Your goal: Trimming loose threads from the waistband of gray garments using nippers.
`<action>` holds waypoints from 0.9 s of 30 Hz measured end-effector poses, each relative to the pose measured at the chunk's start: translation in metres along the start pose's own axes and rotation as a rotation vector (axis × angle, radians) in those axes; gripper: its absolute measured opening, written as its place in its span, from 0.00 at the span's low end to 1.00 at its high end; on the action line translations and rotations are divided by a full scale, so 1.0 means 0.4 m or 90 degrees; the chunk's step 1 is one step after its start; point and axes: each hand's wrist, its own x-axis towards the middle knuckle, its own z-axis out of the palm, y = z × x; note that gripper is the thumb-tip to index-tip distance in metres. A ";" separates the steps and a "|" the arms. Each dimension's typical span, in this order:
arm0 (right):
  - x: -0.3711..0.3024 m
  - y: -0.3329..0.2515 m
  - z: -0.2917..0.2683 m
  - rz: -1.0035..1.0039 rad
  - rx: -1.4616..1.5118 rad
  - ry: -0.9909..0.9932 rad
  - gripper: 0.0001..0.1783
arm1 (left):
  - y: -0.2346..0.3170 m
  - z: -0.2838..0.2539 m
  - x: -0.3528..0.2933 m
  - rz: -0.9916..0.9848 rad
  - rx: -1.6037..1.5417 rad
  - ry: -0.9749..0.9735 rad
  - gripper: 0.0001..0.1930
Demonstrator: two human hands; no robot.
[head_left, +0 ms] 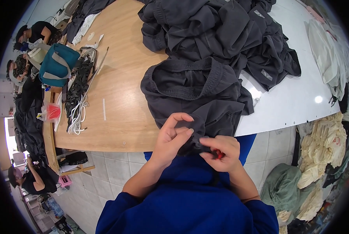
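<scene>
A dark grey garment with a gathered elastic waistband [186, 95], probably trousers or shorts, lies at the table's near edge with its waist opening facing up. Over its lower part is my left hand [168, 140], thumb and forefinger curved with a gap between the tips; its other fingers are mostly hidden. My right hand [225, 150] is closed around a small red-handled tool [220, 155], whose working end I cannot make out. The right fingertips touch a bunched bit of the cloth between the two hands.
A heap of dark grey garments [221, 29] covers the far side of the wooden table [119, 89]. To the left are a teal bag [59, 64], white cords [79, 115] and a red item in plastic [51, 112]. Cream cloth [318, 144] is piled at right. Several people work at far left.
</scene>
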 end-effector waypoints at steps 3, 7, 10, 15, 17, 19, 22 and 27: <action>-0.016 0.009 0.000 -0.033 0.063 0.055 0.16 | -0.010 -0.018 0.002 0.002 0.028 -0.001 0.14; -0.023 0.002 0.002 0.102 0.058 0.099 0.18 | 0.003 -0.006 0.002 0.003 -0.015 -0.007 0.17; -0.016 -0.002 0.014 0.094 0.030 0.118 0.19 | 0.013 0.004 0.004 -0.013 -0.002 0.000 0.21; 0.010 -0.003 0.032 0.013 -0.098 0.077 0.17 | -0.009 0.009 0.009 0.001 -0.022 0.002 0.25; 0.001 0.010 0.036 -0.010 -0.152 0.079 0.13 | -0.020 0.001 0.009 -0.008 -0.009 0.007 0.25; 0.000 0.006 0.033 0.049 -0.093 0.086 0.11 | -0.022 -0.003 0.009 -0.017 0.004 0.014 0.25; -0.012 -0.011 0.013 0.266 0.081 0.144 0.03 | -0.015 -0.008 0.005 -0.014 -0.006 -0.006 0.23; -0.027 0.007 -0.017 0.359 0.298 0.261 0.04 | -0.015 -0.020 0.014 -0.040 -0.039 0.016 0.13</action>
